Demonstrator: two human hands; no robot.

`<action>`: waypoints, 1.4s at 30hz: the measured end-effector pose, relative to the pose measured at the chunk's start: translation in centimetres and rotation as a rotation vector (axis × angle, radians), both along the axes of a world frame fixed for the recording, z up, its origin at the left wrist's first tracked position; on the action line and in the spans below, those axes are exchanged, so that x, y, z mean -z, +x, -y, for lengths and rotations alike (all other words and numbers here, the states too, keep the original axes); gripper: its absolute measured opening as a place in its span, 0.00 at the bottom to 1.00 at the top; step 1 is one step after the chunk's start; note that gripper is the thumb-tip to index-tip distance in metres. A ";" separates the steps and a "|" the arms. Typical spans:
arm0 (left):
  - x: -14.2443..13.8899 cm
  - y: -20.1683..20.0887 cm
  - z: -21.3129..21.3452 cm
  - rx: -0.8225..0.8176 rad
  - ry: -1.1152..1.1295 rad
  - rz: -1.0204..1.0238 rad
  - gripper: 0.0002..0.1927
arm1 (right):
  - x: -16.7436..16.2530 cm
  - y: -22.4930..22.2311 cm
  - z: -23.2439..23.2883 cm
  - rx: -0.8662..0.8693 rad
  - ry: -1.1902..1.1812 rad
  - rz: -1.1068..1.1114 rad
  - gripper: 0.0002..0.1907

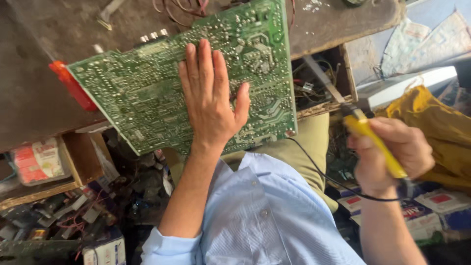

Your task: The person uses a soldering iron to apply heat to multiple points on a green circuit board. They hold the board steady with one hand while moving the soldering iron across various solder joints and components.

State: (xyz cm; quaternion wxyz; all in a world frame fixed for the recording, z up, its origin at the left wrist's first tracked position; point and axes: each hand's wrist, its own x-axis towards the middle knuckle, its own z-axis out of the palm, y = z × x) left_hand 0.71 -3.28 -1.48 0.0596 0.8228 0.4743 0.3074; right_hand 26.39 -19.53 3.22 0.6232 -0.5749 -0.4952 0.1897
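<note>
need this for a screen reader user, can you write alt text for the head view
A person's left hand lies flat on a green circuit board on a dark wooden bench, while the right hand holds a yellow soldering iron off to the side. A black cord trails from the iron across the person's blue shirt.
</note>
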 end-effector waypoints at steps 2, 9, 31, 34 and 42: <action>0.1 0.1 -0.3 0.000 0.018 0.003 0.37 | 1.0 -0.3 0.1 -0.031 -0.002 0.038 0.09; 0.4 0.1 -0.1 0.003 -0.002 0.001 0.38 | 3.6 -0.6 1.4 -0.044 -0.059 -0.023 0.09; 0.3 0.2 -0.3 0.018 0.016 0.012 0.37 | 4.3 -1.1 0.1 -0.050 -0.110 -0.103 0.08; 0.3 0.2 -0.2 0.014 0.006 -0.001 0.37 | 5.1 -0.8 0.1 -0.056 -0.091 -0.241 0.08; 0.3 0.2 -0.1 0.012 0.003 0.002 0.37 | 7.4 0.9 -0.9 -0.116 -0.097 -0.832 0.08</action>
